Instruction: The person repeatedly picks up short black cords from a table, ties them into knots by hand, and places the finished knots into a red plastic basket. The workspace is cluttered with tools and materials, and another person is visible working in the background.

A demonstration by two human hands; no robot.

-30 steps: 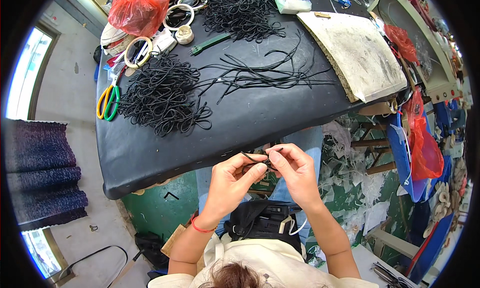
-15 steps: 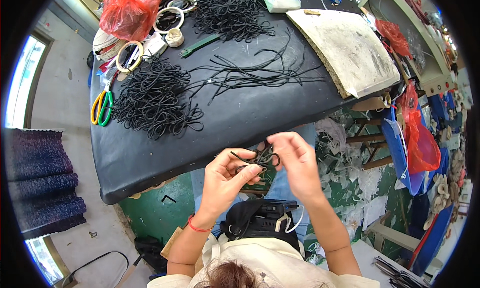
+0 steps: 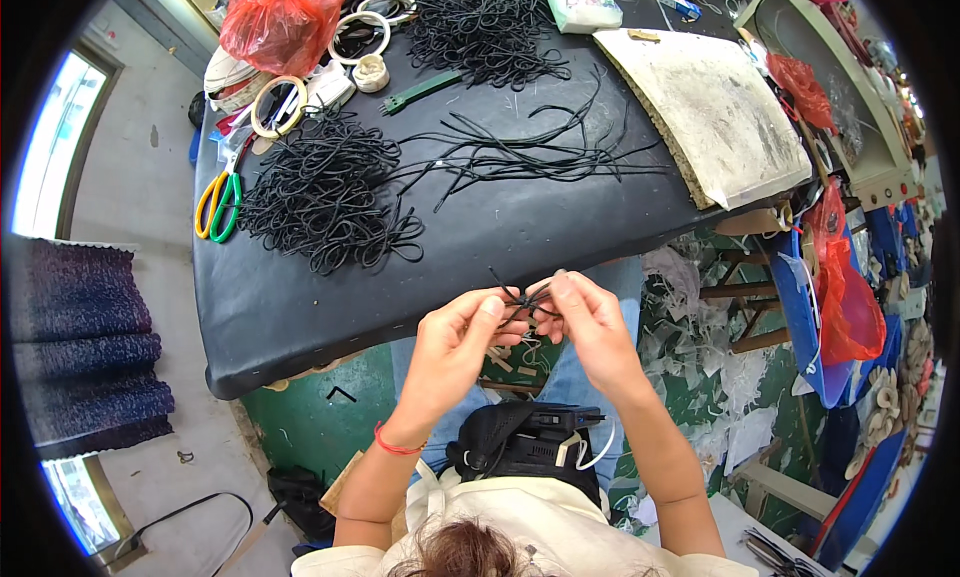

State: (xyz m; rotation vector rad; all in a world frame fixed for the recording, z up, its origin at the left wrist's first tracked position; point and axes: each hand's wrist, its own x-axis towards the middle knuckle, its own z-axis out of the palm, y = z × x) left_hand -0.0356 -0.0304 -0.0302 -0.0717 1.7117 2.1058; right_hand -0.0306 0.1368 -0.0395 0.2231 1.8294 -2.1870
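Between my two hands, just off the table's front edge, is a small looped knot of black cord point(image 3: 527, 302). My left hand point(image 3: 462, 339) pinches its left side between thumb and fingers. On the other side my right hand point(image 3: 592, 322) grips the cord the same way, with strands spread between the fingertips. A short cord end sticks up from the knot. Beyond my hands on the black padded table point(image 3: 480, 239) lie a heap of looped black cords point(image 3: 325, 187), some loose straight cords point(image 3: 530, 157) and a second cord heap point(image 3: 485, 32).
Scissors with yellow and green handles point(image 3: 218, 205) lie at the table's left. A green tool point(image 3: 422, 92), tape rolls point(image 3: 280, 107) and a red plastic bag point(image 3: 280, 22) are farther back. A worn pale board point(image 3: 715, 117) covers the right side. Scraps litter the floor at right.
My right hand has closed onto the cord, and both hands now pull it between them. The knot looks tighter and flatter than before. The view has shifted slightly.
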